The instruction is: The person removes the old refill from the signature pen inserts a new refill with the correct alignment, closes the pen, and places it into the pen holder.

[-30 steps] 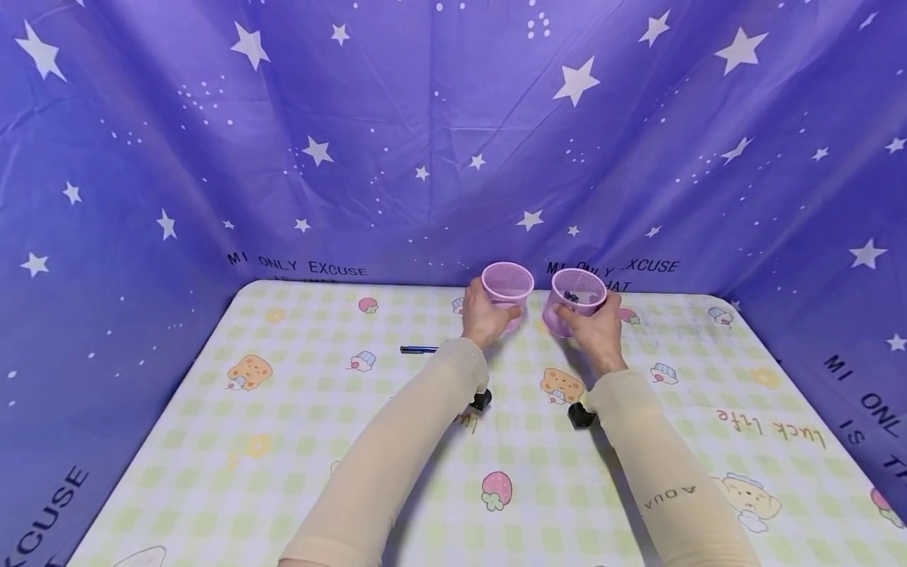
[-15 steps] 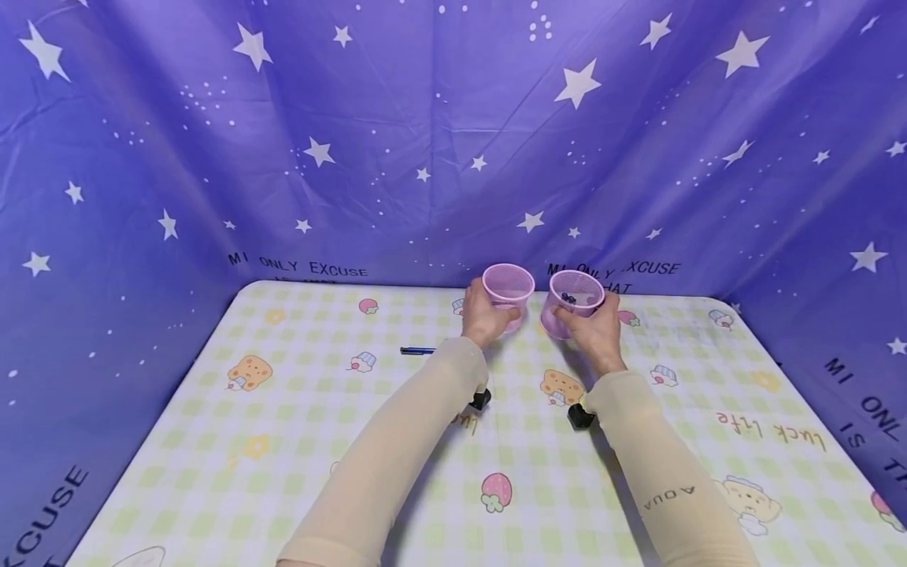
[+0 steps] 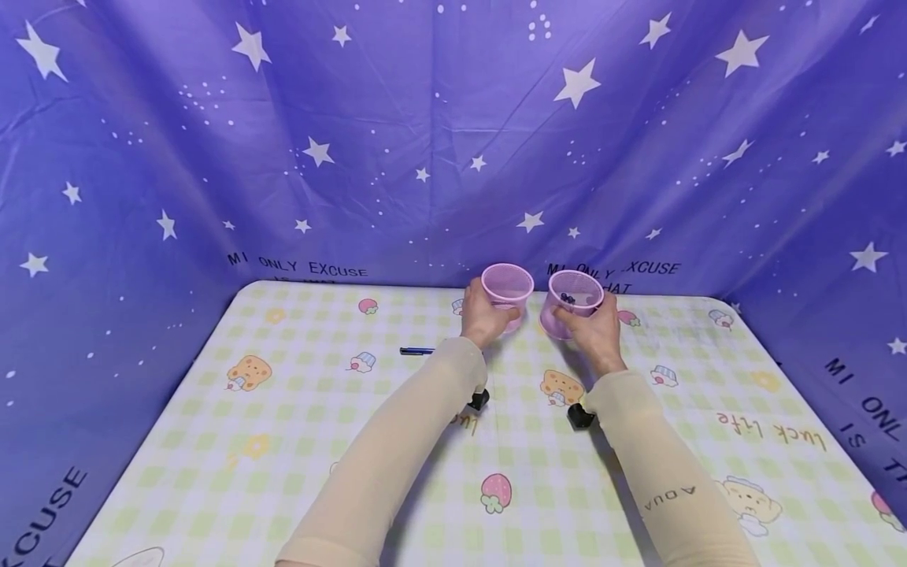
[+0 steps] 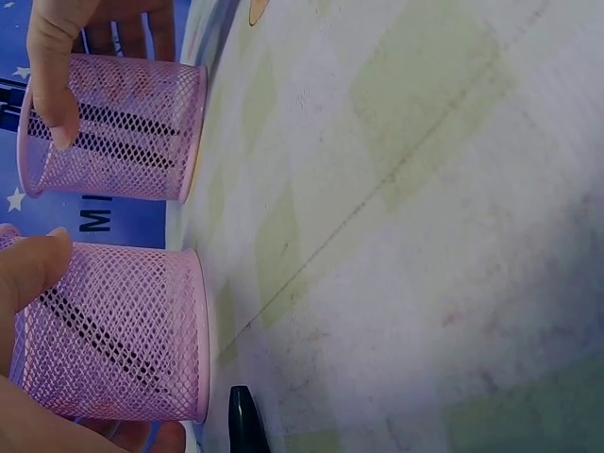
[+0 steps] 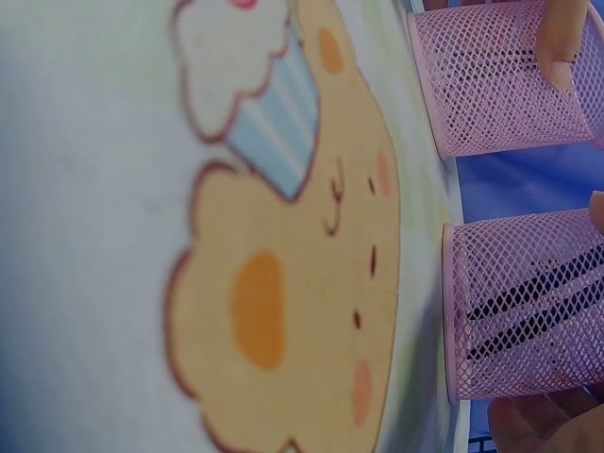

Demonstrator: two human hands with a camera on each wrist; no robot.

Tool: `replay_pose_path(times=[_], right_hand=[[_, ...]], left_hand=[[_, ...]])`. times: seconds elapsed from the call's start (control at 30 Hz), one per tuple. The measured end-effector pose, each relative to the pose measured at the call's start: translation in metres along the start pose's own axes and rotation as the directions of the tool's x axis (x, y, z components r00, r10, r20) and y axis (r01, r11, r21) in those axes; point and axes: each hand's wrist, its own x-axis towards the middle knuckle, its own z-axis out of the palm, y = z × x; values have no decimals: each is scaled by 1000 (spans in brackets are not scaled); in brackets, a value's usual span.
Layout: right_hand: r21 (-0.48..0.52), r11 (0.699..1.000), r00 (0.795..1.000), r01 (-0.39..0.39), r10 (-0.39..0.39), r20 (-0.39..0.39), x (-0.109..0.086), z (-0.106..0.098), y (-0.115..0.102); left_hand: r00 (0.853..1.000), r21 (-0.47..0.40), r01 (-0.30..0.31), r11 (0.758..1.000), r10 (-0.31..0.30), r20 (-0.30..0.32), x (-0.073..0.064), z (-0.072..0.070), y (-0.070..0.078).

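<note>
Nearby, blue pen (image 3: 416,351) partly behind left sleeve (image 3: 400,449), fingers (image 4: 55,94) around both pink cups (image 4: 132,326).

Left hand (image 3: 485,319) round one pink cup (image 3: 508,287) — right hand (image 3: 597,335) round a second cup (image 3: 577,287)

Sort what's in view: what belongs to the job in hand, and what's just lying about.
Job in hand:
left pink mesh cup, held
right pink mesh cup, held
dark pens inside the right cup

Apparently lying about or backdrop:
blue pen, unheld
printed tablecloth
starry curtain
</note>
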Motion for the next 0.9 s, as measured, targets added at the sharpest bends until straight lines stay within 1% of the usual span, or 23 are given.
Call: replay_pose_path(times=[0.4,0.67,0.8,0.9], right_hand=[[24,999,999,-27,27,26,-1,-1,-1],[8,1000,1000,-14,14,16,-1,0,0],[1,1000,1000,-13,13,22,-1,-1,0],[0,1000,1000,-13,13,24,-1,-1,-1]], left_hand=[[1000,-6,-2,1000,2,6,0,-2,-3],[1000,13,-12,1000,12,10,0,-6,-4],[1000,19,-20,1000,20,0,0,-9,-4],[999,18,-38,999,38,-14,0,-10,-5]])
